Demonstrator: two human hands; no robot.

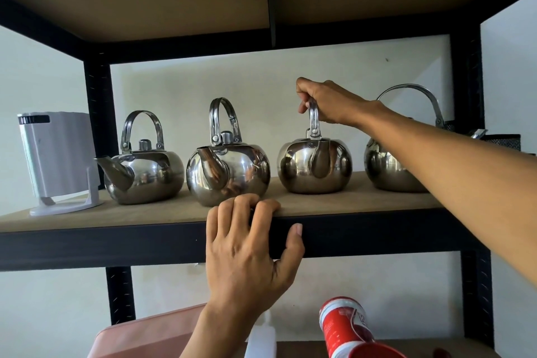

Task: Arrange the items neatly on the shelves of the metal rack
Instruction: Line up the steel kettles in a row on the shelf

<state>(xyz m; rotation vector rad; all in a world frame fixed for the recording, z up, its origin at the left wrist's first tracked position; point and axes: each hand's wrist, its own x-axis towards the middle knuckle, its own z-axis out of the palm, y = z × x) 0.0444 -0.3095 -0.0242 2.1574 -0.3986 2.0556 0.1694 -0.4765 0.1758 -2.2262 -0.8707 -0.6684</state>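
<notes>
Several shiny steel kettles stand in a row on the wooden shelf (pixel 363 197) of the black metal rack (pixel 98 113). My right hand (pixel 328 102) grips the upright handle of the third kettle (pixel 315 166), whose spout faces me. To its left stand the second kettle (pixel 228 171) and the first kettle (pixel 145 174), spouts pointing left. A fourth kettle (pixel 386 166) at the right is partly hidden behind my right forearm. My left hand (pixel 247 250) grips the shelf's front edge, fingers curled over the top and thumb on the black rail.
A white appliance (pixel 58 160) stands at the shelf's left end. A black mesh basket (pixel 499 141) sits at the far right behind the rack post. Below are a pink container (pixel 145 334), a white bottle (pixel 260 340) and a red can (pixel 345 325).
</notes>
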